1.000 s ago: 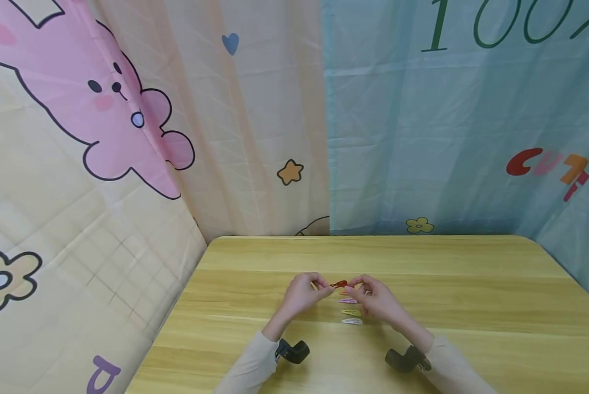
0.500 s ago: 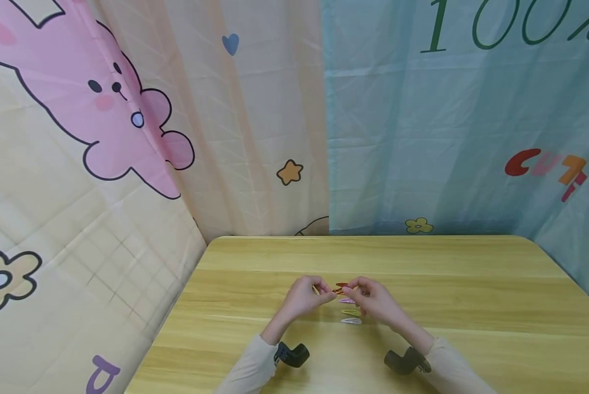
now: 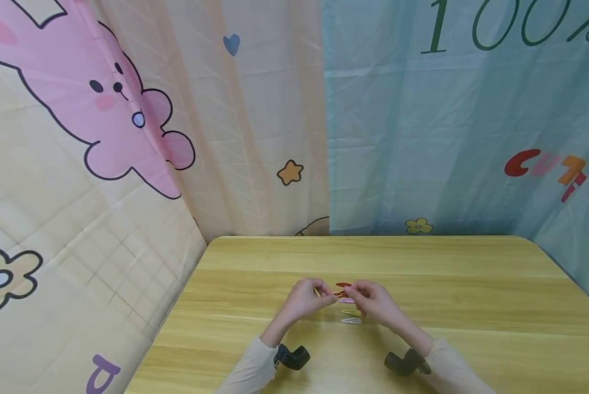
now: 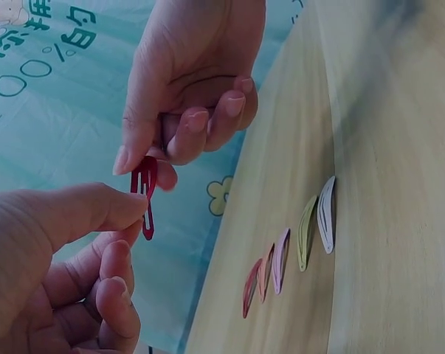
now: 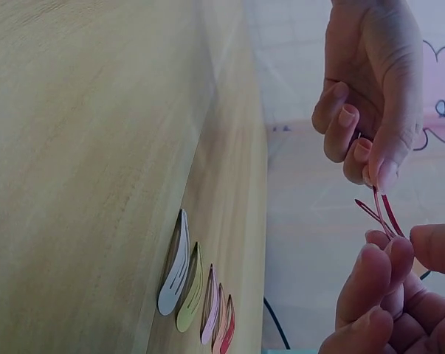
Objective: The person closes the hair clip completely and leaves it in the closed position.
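Both hands meet on one red snap hair clip (image 4: 151,175), held up above the table. My left hand (image 3: 306,296) pinches one end between thumb and fingers. My right hand (image 3: 375,301) pinches the opposite end. In the right wrist view the clip's thin strips (image 5: 394,216) stand splayed apart, so it looks snapped open. Below lies a row of hair clips: a red one (image 3: 344,284), an orange one (image 4: 264,274), a pink one (image 4: 280,261), a yellow one (image 4: 307,233) and a white one (image 4: 326,215). Fingertips cover parts of the held clip.
The clips lie on a light wooden table (image 3: 255,257). Printed curtains (image 3: 255,120) hang behind it and at its left side. A dark cable (image 5: 277,322) runs beyond the table edge in the right wrist view. Each wrist wears a black camera mount (image 3: 293,357).
Both hands have come slightly nearer the body with the held clip. The red clip lying on the table now shows beyond it, and the held clip overlaps the orange one.
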A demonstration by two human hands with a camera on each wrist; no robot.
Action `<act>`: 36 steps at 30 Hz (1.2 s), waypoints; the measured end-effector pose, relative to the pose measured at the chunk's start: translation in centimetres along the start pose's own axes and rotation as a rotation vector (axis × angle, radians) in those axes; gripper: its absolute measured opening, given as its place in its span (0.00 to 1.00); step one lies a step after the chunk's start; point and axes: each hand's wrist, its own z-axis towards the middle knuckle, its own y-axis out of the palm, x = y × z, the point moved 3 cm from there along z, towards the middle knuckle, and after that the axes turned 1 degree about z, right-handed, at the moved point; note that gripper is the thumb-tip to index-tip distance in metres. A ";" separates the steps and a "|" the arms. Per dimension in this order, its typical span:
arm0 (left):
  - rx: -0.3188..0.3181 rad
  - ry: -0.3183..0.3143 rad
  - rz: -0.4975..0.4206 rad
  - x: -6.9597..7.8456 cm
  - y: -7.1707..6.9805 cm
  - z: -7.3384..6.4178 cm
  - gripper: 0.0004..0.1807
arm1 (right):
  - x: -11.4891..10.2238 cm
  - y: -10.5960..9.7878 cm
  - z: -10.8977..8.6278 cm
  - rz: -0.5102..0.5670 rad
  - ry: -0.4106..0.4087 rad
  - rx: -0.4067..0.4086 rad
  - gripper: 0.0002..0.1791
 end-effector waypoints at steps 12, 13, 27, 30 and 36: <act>0.022 0.023 0.007 0.2 -0.1 -0.1 0.09 | 0.3 0.0 0.0 -0.008 0.006 0.004 0.18; 0.025 0.023 0.007 0.2 -0.1 -0.2 0.10 | 0.3 0.0 0.0 -0.010 0.003 0.006 0.18; 0.046 0.003 -0.041 0.2 -0.3 -0.4 0.10 | 0.0 0.1 -0.2 0.019 0.020 -0.010 0.17; 0.039 -0.003 -0.042 0.0 -0.1 -0.4 0.10 | -0.1 0.1 -0.3 0.017 0.013 -0.013 0.17; -0.021 -0.032 -0.074 -0.3 0.6 -0.5 0.12 | 0.1 0.3 -0.2 0.043 0.061 -0.030 0.18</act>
